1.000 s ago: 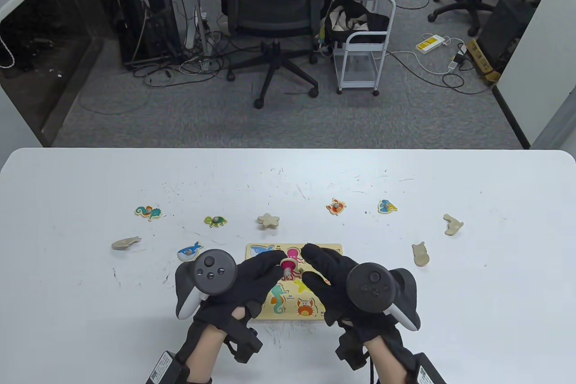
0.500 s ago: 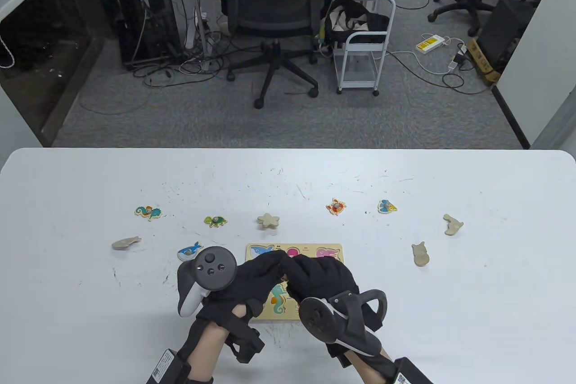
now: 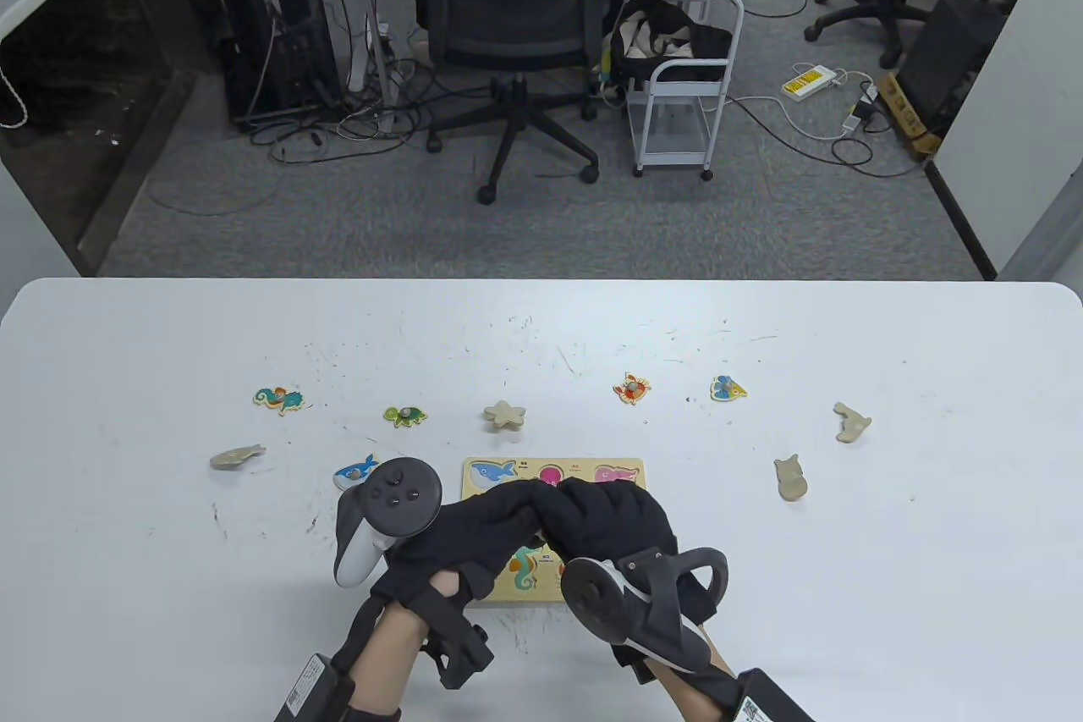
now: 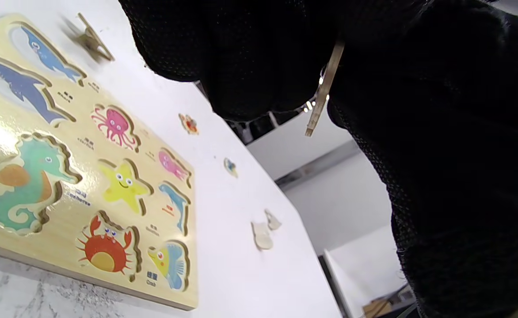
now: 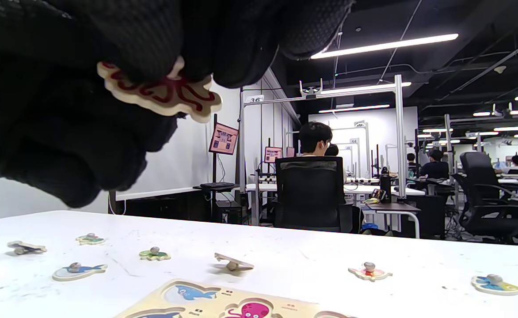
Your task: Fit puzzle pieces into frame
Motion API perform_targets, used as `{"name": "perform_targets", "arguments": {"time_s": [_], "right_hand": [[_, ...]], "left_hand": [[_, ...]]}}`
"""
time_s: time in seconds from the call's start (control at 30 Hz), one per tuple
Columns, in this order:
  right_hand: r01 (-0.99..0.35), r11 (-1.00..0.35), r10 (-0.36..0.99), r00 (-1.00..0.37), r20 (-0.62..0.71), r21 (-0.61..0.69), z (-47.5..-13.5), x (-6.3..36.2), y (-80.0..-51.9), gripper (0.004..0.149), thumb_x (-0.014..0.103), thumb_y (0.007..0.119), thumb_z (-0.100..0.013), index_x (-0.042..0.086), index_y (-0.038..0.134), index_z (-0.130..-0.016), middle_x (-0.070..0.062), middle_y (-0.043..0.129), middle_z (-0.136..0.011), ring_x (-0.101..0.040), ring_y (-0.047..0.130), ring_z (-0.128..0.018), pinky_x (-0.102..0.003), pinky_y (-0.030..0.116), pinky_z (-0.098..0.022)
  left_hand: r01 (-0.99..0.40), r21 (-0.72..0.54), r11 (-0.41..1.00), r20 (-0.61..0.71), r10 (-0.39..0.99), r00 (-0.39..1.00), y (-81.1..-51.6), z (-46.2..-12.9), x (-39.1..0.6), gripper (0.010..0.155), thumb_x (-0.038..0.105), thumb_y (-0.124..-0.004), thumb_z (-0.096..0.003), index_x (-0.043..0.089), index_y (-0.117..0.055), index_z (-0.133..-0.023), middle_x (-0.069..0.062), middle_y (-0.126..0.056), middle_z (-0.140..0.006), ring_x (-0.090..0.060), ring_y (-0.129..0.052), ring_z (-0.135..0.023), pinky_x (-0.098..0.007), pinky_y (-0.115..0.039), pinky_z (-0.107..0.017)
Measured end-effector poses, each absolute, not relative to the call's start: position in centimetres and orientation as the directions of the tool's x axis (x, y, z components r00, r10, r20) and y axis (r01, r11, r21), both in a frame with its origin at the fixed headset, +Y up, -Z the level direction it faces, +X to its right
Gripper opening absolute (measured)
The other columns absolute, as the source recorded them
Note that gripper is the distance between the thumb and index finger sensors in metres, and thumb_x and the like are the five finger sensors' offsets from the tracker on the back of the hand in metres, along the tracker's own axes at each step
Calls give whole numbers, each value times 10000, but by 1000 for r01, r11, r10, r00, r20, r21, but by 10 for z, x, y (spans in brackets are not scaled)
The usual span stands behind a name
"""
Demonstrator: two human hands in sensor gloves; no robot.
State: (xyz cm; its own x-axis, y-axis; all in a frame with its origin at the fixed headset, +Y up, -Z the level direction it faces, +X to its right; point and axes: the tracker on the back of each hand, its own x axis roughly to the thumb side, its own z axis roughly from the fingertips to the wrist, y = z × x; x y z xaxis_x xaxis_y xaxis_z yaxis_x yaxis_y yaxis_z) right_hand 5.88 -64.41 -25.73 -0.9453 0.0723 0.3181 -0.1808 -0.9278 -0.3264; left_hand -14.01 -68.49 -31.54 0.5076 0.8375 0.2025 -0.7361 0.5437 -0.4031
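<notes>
The wooden puzzle frame (image 3: 525, 465) lies flat at the table's near middle, and both hands meet just above it. The pink octopus piece (image 5: 161, 92) hangs in the air, pinched between gloved fingers; in the left wrist view only its thin edge (image 4: 325, 88) shows between the two hands. My left hand (image 3: 526, 498) curls its fingers on the piece from the left. From the right, my right hand (image 3: 552, 504) is rolled on its side with its fingers curled over it. In the table view the piece is hidden. The octopus recess (image 4: 115, 126) lies below.
Loose pieces lie around the frame: a whale (image 3: 356, 471), turtle (image 3: 405, 416), seahorse (image 3: 278, 398), crab (image 3: 631, 388) and fish (image 3: 728, 388). Face-down pieces are a starfish (image 3: 505, 414), one at the left (image 3: 237, 457) and two at the right (image 3: 790, 476) (image 3: 851, 421).
A second ago only my left hand pinched the octopus piece by its knob. My right hand then swung in, rolled onto its side and closed its fingers over the piece. Little has moved since.
</notes>
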Motion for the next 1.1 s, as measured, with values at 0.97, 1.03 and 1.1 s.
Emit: {"name": "perform_targets", "arguments": {"time_s": [0.97, 1.03, 1.1], "right_hand": [[141, -988, -148, -981, 122, -60, -365, 40, -681, 438, 412, 904, -389, 427, 797, -813, 137, 890, -852, -121, 949, -736, -414, 743, -665], [161, -986, -164, -979, 119, -37, -373, 32, -689, 438, 414, 904, -388, 429, 796, -813, 139, 889, -852, -118, 949, -737, -412, 742, -667], [169, -986, -168, -978, 123, -4, -380, 24, -698, 436, 415, 903, -390, 430, 797, -812, 140, 889, -852, -117, 949, -736, -412, 743, -667]], "left_hand": [[-77, 185, 980, 61, 67, 996, -651, -309, -191, 704, 638, -643, -512, 381, -496, -1151, -16, -602, -1244, -326, -598, -1146, -557, -568, -830], [-83, 188, 979, 63, 72, 995, -651, -308, -192, 705, 638, -643, -513, 379, -496, -1152, -17, -602, -1245, -328, -599, -1146, -558, -568, -830], [-96, 190, 977, 68, 85, 994, -650, -307, -192, 703, 638, -643, -513, 380, -498, -1151, -19, -603, -1244, -328, -602, -1145, -557, -570, -829]]}}
